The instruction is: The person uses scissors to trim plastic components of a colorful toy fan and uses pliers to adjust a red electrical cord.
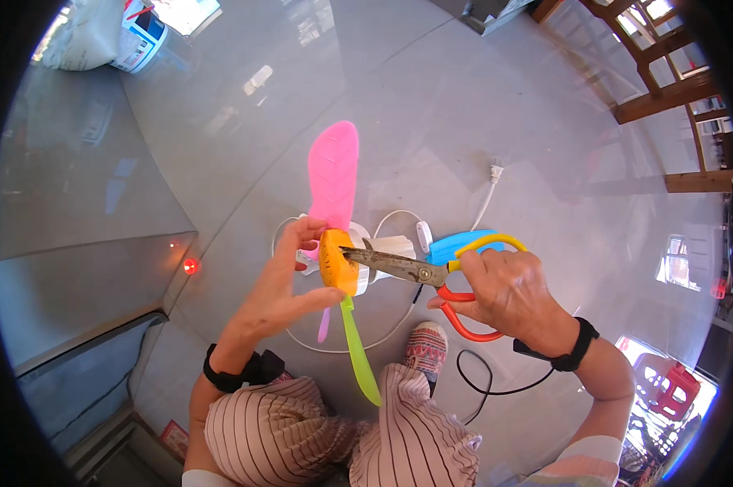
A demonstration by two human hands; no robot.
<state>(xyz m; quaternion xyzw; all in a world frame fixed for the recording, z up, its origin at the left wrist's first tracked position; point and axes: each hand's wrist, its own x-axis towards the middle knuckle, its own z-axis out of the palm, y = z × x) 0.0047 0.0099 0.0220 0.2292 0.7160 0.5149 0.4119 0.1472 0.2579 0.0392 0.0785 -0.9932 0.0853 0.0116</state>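
Observation:
My left hand (289,288) grips the orange hub (336,272) of a small plastic fan, thumb at its lower end, fingers at its upper end. A pink blade (332,170) points up from the hub, a green blade (358,357) down, and a small lilac piece (325,323) shows behind. My right hand (500,296) is closed on scissors (423,273) with yellow and red handles, their worn metal tips resting against the orange hub. A white housing (391,247) sits behind the hub, beside a blue piece (455,242) partly hidden by the scissors.
A white cord with plug (494,174) and a black cable (484,385) lie on the grey floor (220,162). A white bucket (139,45) and bag stand top left; a wooden frame (650,105) is at right, red plastic furniture (674,390) lower right. My patterned shoe (425,345) is below.

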